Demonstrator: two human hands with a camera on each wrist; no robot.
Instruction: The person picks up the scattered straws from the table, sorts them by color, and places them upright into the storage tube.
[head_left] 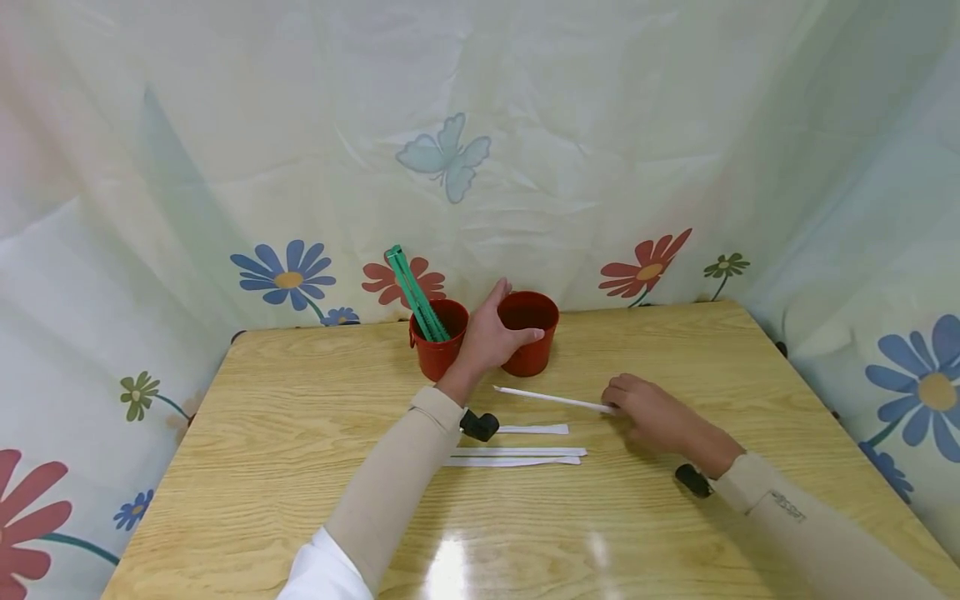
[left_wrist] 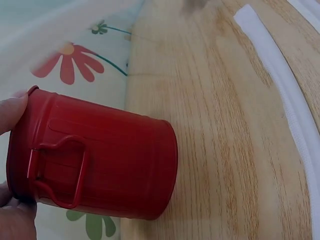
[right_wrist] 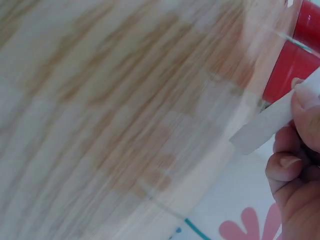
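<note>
My left hand point(head_left: 491, 333) holds the right-hand small red metal bucket point(head_left: 531, 354) near its rim, thumb and fingers on opposite sides. In the left wrist view this bucket point(left_wrist: 105, 155) shows a wire handle folded against its wall. My right hand point(head_left: 648, 412) pinches one end of a white paper-wrapped straw point(head_left: 551, 398), whose other end points toward the buckets. The right wrist view shows the white wrapper point(right_wrist: 262, 129) between thumb and fingers. Several green patterned sticks point(head_left: 416, 296) lean in the left-hand red bucket point(head_left: 437, 360), beside my left hand.
More white wrapped straws point(head_left: 534, 430) lie on the wooden table point(head_left: 315, 467), two of them side by side point(head_left: 517, 452) closer to me and partly behind my left sleeve. Behind the buckets hangs a flowered curtain point(head_left: 562, 208) along the table's back edge.
</note>
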